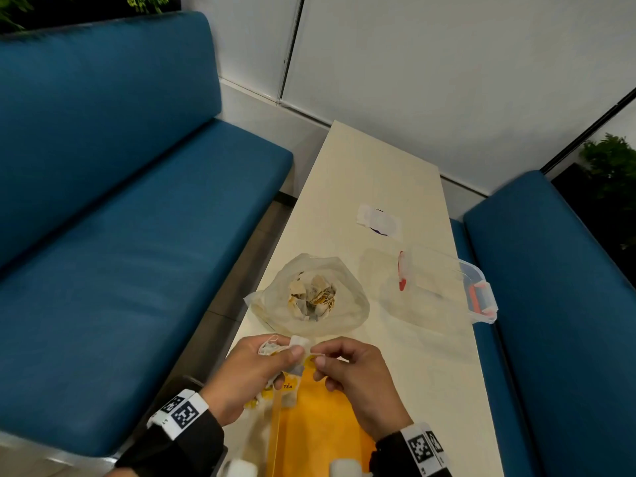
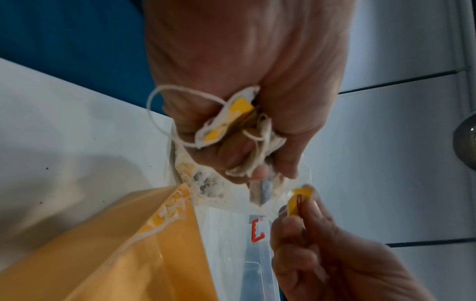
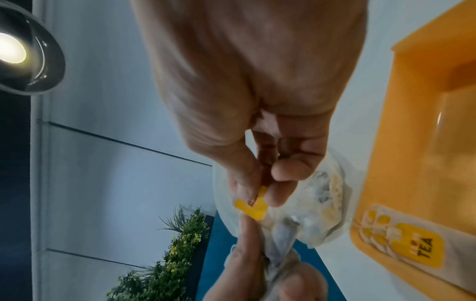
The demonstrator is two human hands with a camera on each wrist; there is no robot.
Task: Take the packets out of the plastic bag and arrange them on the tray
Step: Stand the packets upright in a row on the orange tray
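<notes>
A blue bench seat (image 1: pixel 130 215) runs along the left of the long cream tabletop (image 1: pixel 378 173), and a second blue seat (image 1: pixel 557 287) stands on its right. On the near end of the tabletop lies the yellow tray (image 1: pixel 320 428), its raised rim showing in the right wrist view, with a few packets lying at its near left corner, one printed TEA (image 1: pixel 288 387). Beyond the tray sits the open plastic bag (image 1: pixel 309 294), its mouth spread wide and a heap of tea-bag packets (image 1: pixel 313 297) piled inside. To the right of the bag lies a clear plastic box lid (image 1: pixel 444 287) with red clips, and farther off a small white packet (image 1: pixel 380 222) rests alone.

Both hands hover just above the far edge of the tray, close to the bag and almost touching one another. The left hand (image 1: pixel 247 373) is clenched round a bunch of packets (image 2: pixel 239 126), their white strings looping out between its fingers and yellow tags crumpled in the palm. The right hand (image 1: pixel 354 376) has its grip pinched on one small yellow tag (image 3: pixel 253 203) between thumb and forefinger; the remaining fingers are curled. This tag lies right beside the left thumb, and a packet (image 3: pixel 280 244) hangs from the left hand's bunch just below it. Black sleeves and white marker bands (image 1: pixel 180 413) cover both wrists.
</notes>
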